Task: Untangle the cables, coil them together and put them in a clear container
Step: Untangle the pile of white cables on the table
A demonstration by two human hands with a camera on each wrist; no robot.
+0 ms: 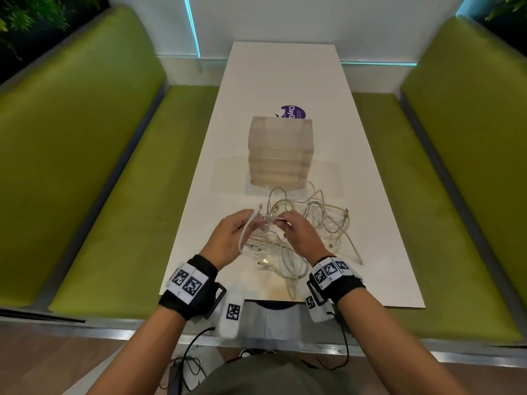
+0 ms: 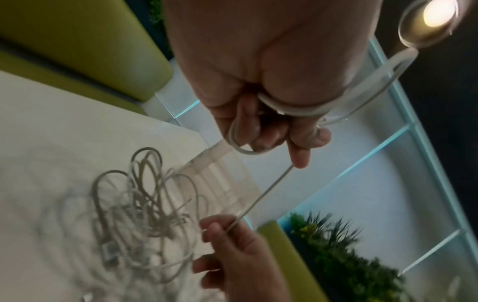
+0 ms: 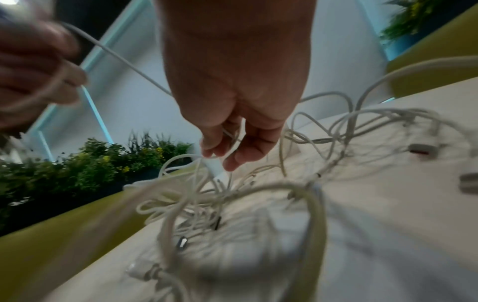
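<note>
The left hand (image 1: 228, 238) grips cable loops; the right hand (image 1: 296, 232) pinches the same cable (image 2: 266, 192). Pulling hard could tighten knots in the tangle (image 1: 322, 223) beneath both hands.

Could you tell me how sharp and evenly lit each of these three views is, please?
Head view: evenly lit and sharp, wide-angle bending the benches, cable tangle legible. Left wrist view: motion-blurred over the tangle, a ceiling lamp flaring at top right, left hand dim. Right wrist view: heavily smeared in the foreground, right hand fairly clear.
</note>
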